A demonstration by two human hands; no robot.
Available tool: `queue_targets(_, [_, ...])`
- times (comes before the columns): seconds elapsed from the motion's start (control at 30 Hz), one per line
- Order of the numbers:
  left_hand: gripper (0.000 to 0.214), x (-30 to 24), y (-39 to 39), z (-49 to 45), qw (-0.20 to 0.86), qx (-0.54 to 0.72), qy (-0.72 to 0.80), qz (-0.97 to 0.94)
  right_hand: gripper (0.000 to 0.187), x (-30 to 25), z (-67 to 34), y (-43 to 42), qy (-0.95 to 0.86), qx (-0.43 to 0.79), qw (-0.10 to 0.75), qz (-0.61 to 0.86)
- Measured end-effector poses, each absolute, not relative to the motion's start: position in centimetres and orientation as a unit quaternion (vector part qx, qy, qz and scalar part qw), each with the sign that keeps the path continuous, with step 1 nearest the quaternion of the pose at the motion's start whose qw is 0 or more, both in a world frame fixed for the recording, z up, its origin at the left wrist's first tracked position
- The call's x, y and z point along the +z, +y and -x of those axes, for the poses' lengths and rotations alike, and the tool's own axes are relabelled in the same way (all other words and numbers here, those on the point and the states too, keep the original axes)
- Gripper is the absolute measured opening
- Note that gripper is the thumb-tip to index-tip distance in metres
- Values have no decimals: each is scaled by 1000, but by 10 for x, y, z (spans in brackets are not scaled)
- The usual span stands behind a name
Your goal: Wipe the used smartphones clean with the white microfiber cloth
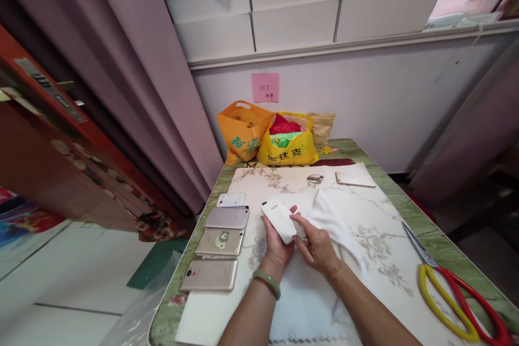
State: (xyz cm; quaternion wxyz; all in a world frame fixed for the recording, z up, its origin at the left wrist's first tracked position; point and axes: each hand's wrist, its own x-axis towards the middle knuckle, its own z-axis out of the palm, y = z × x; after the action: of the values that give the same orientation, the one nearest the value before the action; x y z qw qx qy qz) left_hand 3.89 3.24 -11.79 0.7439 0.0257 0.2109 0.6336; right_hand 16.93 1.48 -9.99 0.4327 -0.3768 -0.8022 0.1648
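Observation:
A white phone (278,220) with its back and lens facing up lies tilted in my left hand (278,246), whose fingers curl round its sides. A green bangle (266,283) circles that wrist. My right hand (318,243) grips the phone's lower right edge between thumb and fingers. Beneath both hands a white cloth (312,292) is spread over the flower-patterned sheet (381,232). Left of my hands, several phones lie face down in a column: a small white one (231,200), a grey one (227,218), a gold one with a ring holder (211,242) and another gold one (211,274).
Large scissors (448,286) with yellow and red handles lie at the right. Another phone (356,179) and a metal ring-like item (315,178) rest towards the back. An orange bag (243,130), a yellow bag (290,151) and a brown paper bag (323,127) stand against the wall.

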Motion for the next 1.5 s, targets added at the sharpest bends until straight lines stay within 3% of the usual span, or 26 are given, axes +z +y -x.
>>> queue_targets(0.37, [81, -116, 33, -39, 749, 626, 210, -55, 44, -105, -176, 12, -782, 139, 432, 427])
queue_targets(0.57, [96, -119, 34, -38, 764, 598, 237, -59, 43, -106, -176, 11, -812, 169, 404, 387])
queue_targets(0.83, [93, -119, 33, -36, 767, 598, 223, -64, 43, -104, -176, 10, -780, 144, 443, 419])
queue_targets(1.17, [90, -115, 33, -39, 765, 600, 223, -73, 39, -103, -177, 12, -754, 169, 426, 471])
queue_targets(1.4, [70, -113, 33, -38, 756, 614, 224, -34, 51, -108, -175, 15, -770, 178, 420, 446])
queue_targets(1.5, [61, -109, 31, -39, 754, 616, 226, -25, 47, -107, -174, 14, -762, 184, 416, 462])
